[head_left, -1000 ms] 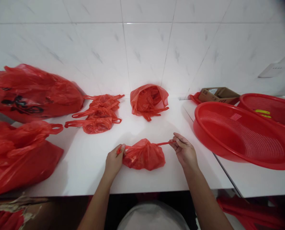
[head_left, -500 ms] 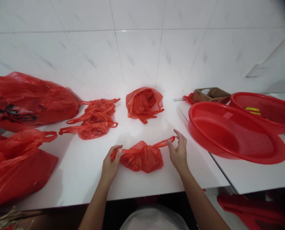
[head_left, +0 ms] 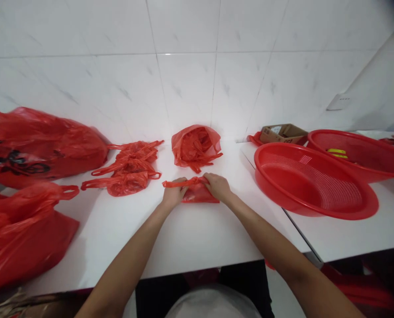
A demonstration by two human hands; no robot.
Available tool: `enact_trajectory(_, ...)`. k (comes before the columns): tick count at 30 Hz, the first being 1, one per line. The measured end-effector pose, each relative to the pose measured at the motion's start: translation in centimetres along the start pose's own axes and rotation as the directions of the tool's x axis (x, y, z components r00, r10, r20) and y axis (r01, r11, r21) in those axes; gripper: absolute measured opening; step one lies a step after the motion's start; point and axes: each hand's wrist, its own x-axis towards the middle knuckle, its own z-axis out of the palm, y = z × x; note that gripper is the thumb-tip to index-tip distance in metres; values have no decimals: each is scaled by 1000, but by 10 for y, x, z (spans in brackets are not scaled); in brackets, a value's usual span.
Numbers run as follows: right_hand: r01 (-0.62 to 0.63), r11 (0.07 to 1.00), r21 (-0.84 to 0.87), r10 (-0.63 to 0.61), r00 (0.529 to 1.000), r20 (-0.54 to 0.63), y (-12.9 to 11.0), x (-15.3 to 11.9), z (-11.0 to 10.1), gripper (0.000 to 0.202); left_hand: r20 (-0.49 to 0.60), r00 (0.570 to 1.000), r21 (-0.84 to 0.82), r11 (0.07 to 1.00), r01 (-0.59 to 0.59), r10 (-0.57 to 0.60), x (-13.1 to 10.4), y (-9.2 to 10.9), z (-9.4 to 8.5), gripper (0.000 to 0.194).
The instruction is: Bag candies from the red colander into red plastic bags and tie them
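Observation:
A small red plastic bag point(head_left: 200, 194) with something inside sits on the white table in front of me. My left hand point(head_left: 173, 193) is closed on the bag's left side, with a twisted handle lying across the fingers. At its upper right, my right hand point(head_left: 218, 187) grips the bag's gathered top. The thin plastic hides the contents, and parts of my fingertips are behind it. Just beyond my hands, an open red bag point(head_left: 197, 145) stuffed with crumpled red bags rests against the wall.
Several small tied red bags point(head_left: 129, 182) lie in a row to the left. Two large filled red bags point(head_left: 44, 145) stand at the far left. On the right are a red plastic colander point(head_left: 316, 185), a second red basket point(head_left: 375, 154) and a cardboard box point(head_left: 284, 132).
Both hands have moved forward and closer together, carrying the small bag away from me. My right hand, apart from the bag's handle before, now grips the bag's top.

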Motion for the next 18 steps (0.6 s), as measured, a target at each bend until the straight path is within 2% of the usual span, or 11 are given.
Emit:
enact_trajectory(3,3,1000,-26,-4,999,-48,6,32,-3,31,-50,999,28,1000,2,0,28,-8,3,28)
enact_trajectory(6,2,999,-45,-6,997,-79,8,48,0,29,-78,997,32,999,-8,11,43,-15,9,30)
enact_trajectory(18,10,1000,13,-9,997,-80,18,58,19,27,-95,994,-91,994,-65,56,53,-37,23,31)
